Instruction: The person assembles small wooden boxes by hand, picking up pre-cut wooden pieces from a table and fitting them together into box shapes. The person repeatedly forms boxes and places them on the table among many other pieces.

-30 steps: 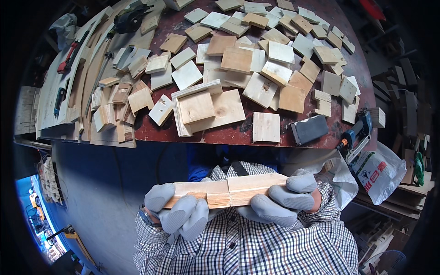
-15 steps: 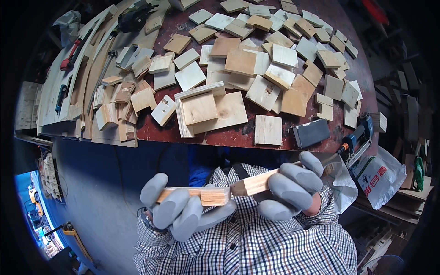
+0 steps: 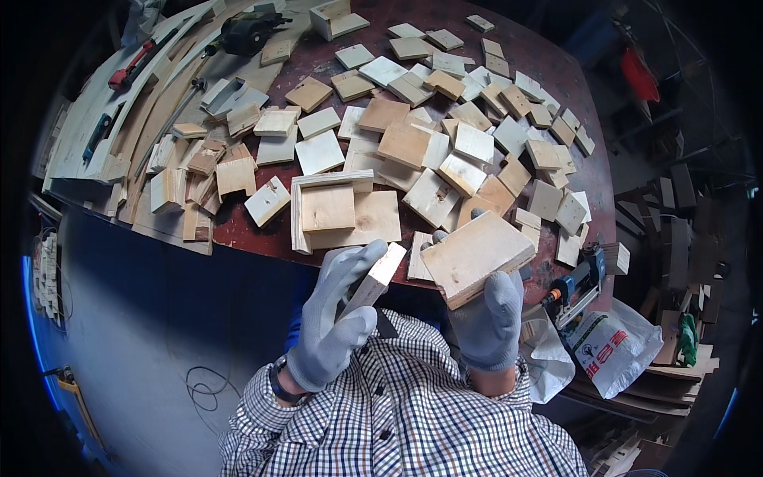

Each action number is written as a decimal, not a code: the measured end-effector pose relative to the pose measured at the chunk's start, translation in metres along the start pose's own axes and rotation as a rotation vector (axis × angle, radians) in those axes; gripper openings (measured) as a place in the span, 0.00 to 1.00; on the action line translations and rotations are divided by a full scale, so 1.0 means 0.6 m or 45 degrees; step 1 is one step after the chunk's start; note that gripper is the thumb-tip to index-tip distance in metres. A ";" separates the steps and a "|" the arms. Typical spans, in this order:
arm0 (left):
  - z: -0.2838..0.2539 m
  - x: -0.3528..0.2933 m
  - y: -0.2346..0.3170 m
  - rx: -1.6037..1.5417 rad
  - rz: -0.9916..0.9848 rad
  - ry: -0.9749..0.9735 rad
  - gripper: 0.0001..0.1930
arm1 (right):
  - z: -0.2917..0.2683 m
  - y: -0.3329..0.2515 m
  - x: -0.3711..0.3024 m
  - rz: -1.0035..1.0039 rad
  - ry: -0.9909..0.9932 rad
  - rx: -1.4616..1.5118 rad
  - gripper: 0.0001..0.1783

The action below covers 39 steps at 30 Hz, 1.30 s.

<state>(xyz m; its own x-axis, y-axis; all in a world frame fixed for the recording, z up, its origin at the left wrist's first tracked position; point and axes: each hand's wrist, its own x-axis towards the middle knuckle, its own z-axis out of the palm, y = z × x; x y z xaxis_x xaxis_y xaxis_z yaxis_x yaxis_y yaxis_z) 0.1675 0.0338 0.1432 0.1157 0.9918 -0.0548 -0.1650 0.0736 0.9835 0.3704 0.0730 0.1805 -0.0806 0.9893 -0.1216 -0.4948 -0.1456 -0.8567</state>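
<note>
My left hand (image 3: 330,322), in a grey-white glove, grips a small wooden block (image 3: 377,277) that stands edge-up between thumb and fingers. In my right hand (image 3: 491,322), gloved alike, a larger rectangular wooden block (image 3: 475,258) lies tilted with its broad pale face up. Both hands are just in front of the table's near edge, and the two blocks are apart. Behind them a pale square block (image 3: 420,258) is partly covered. Beyond my left hand, an L-shaped wooden frame (image 3: 296,213) on a plywood board (image 3: 377,215) has a block (image 3: 328,208) inside its corner.
Many loose wooden blocks (image 3: 405,145) spread over the dark red table (image 3: 246,226). A blue clamp-like tool (image 3: 586,274) and white plastic bag (image 3: 620,350) are at the right. Long boards (image 3: 103,151), a red-handled tool (image 3: 133,67) and black power tool (image 3: 250,32) occupy the left.
Both hands have risen toward the table edge and turned, so the right block now shows its broad face. The two blocks, nearly end to end before, have separated. The view has shifted.
</note>
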 end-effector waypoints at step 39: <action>-0.073 -0.028 -0.051 -0.954 -0.253 0.151 0.31 | -0.163 0.105 0.115 -0.285 -0.500 -2.639 0.52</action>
<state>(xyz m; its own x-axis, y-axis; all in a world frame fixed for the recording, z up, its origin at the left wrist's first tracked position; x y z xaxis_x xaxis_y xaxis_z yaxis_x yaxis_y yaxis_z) 0.1278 0.0196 0.1063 0.1141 0.9541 -0.2769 -0.7739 0.2601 0.5774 0.4183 0.1333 0.0690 -0.4390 0.8912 -0.1143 0.8984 0.4370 -0.0435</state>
